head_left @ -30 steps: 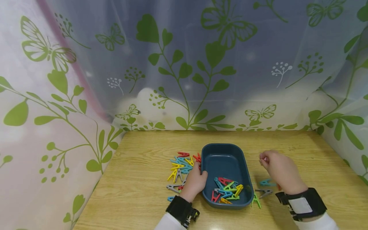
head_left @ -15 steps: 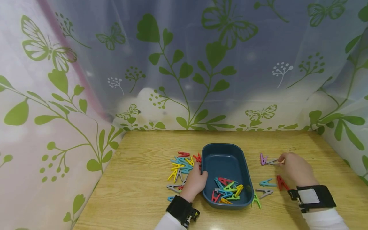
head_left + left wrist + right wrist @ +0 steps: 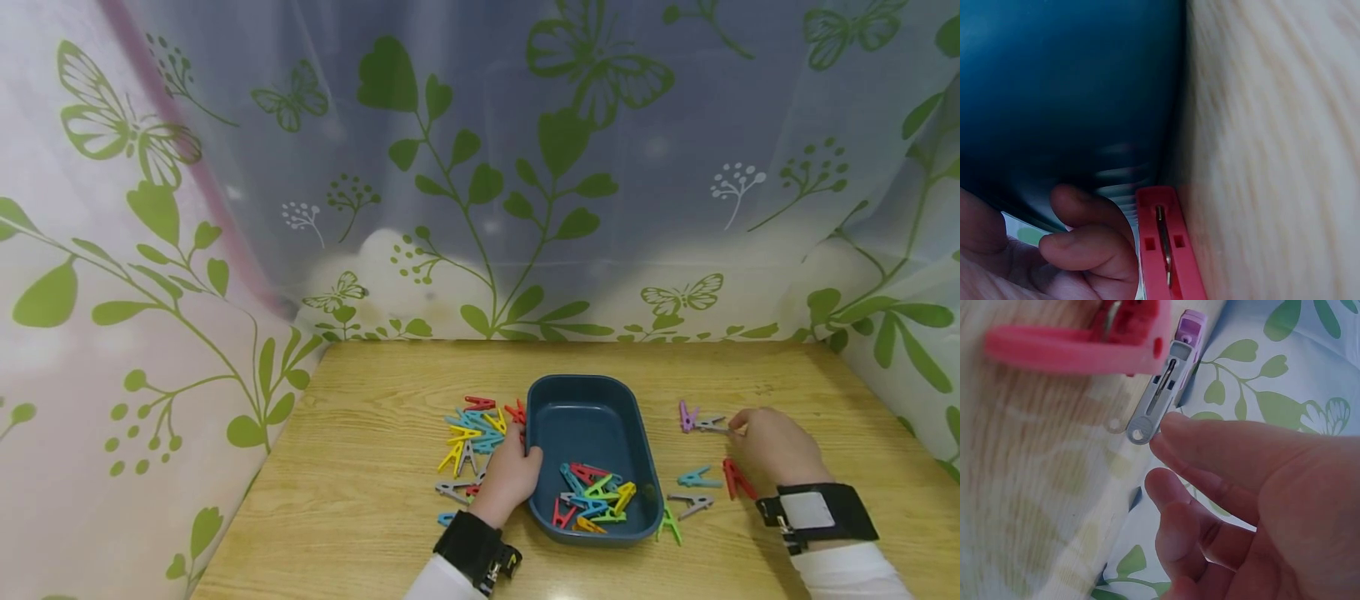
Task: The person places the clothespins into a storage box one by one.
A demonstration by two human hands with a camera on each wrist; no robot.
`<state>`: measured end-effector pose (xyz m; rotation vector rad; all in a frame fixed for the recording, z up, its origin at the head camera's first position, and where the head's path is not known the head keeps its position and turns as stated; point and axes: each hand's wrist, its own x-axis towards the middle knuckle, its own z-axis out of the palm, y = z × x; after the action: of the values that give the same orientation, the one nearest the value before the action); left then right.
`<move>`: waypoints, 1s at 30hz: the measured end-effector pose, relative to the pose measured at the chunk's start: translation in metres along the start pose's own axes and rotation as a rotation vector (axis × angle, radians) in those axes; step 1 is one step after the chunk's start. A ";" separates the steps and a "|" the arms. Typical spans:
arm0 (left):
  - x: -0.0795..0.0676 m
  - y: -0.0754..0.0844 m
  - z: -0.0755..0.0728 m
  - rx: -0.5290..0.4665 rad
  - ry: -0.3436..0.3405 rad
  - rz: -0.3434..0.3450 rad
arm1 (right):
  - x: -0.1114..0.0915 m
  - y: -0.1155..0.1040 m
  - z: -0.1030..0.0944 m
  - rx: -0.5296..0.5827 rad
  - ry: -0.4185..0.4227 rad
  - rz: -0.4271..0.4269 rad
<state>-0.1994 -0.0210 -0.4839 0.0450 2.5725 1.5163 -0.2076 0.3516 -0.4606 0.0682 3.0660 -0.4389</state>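
Where the leafy cloth [image 3: 172, 350] ends on the left, the wooden worktop [image 3: 337, 467] begins. First comes a messy pile of pegs [image 3: 462, 433], red, yellow, blue and grey. A small blue peg [image 3: 446, 518] pokes out by the left wrist band [image 3: 471, 537]. The left hand [image 3: 510, 477] hides part of the pile and holds the left side of the tub [image 3: 585, 433], thumb at the edge and fingers bent outside. A pinkish red peg [image 3: 1169, 250] sits right beside those fingers.

The dark blue tub is in the middle, with mixed pegs [image 3: 590, 505] at its near end. Its wall stands between the pile and the pegs on the right. A green peg [image 3: 669, 525] is by its near right corner. Farther right, a purple peg [image 3: 687, 417] lies up against the grey peg [image 3: 709, 424]. A light blue peg [image 3: 697, 477] and a second grey peg [image 3: 692, 503] lie closer in. A bright red peg [image 3: 738, 481] lies near the right wrist band [image 3: 828, 512]. Last, the right hand [image 3: 780, 446] is nearly closed at its thumb and pointer finger, pinching the grey peg's end.
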 end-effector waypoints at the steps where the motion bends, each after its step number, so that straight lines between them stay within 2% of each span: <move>1: 0.000 0.000 0.000 0.001 0.002 -0.001 | 0.000 0.000 0.000 -0.002 -0.001 -0.001; 12: 0.001 0.000 -0.001 0.004 0.010 0.007 | 0.003 0.002 0.000 -0.003 -0.041 -0.004; 30: 0.003 -0.002 0.001 0.017 0.009 -0.011 | 0.004 0.005 0.005 0.007 -0.041 0.004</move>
<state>-0.2017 -0.0207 -0.4862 0.0265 2.5879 1.4948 -0.2115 0.3550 -0.4673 0.0642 3.0240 -0.4450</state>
